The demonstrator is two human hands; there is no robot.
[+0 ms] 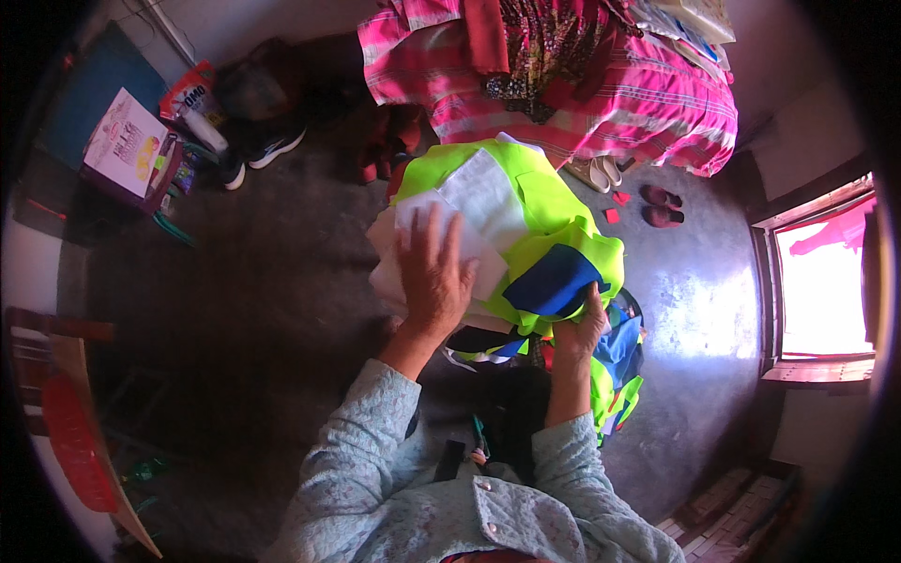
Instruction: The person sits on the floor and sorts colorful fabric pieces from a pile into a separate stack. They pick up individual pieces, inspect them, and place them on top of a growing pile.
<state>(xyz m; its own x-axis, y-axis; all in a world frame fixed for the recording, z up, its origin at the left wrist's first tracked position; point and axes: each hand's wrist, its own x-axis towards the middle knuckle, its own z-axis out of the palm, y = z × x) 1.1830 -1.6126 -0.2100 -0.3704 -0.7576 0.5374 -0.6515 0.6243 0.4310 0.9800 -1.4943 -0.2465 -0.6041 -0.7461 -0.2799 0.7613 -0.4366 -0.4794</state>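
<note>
A pile of neon-yellow cloth [554,199] lies in front of me at lap height, with a white cloth piece [483,183] on it. White sheets [389,272], paper or cloth, cover its left part. My left hand [436,267] lies on these sheets with its fingers stretched out, gripping nothing. At the right edge of the pile my right hand [584,324] pinches a dark blue cloth piece [554,280] together with yellow cloth, thumb on top; its other fingers are mostly hidden. More blue and yellow pieces [617,352] hang or lie just right of that hand.
Beyond the pile stands a bed with a pink plaid cover [657,122] and clothes [540,47]. Dark red shoes [663,206] and pale shoes [591,174] sit on the floor. A box [127,145] and sneakers [274,145] are far left, a red-seated chair [80,446] near left, a window [826,277] right.
</note>
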